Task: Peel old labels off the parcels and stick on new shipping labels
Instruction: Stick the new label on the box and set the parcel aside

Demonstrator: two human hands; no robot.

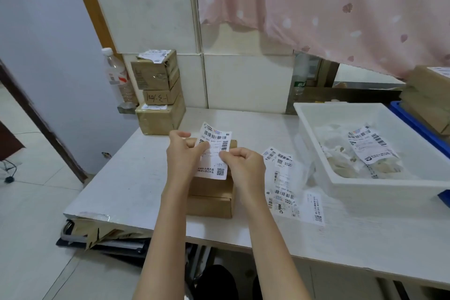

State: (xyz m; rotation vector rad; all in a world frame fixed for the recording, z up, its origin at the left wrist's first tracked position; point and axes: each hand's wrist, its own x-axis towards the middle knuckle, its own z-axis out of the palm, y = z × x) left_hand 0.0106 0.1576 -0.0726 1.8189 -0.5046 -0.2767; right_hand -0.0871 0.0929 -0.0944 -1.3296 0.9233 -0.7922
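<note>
A white shipping label [214, 139] with barcodes is held up over a brown cardboard parcel [210, 196] lying on the white table [136, 182]. My left hand [183, 153] pinches the label's left edge, and my right hand [239, 163] pinches its right edge lower down. Both hands are above the parcel, and the label hides the parcel's far end. Several loose labels [283, 182] lie on the table just right of the parcel.
Three cardboard boxes [158, 91] are stacked at the table's back left, beside a plastic bottle [117, 75]. A white bin [341, 178] at right holds bagged parcels with labels. A blue crate [414, 124] and more boxes stand far right. A pink curtain hangs above.
</note>
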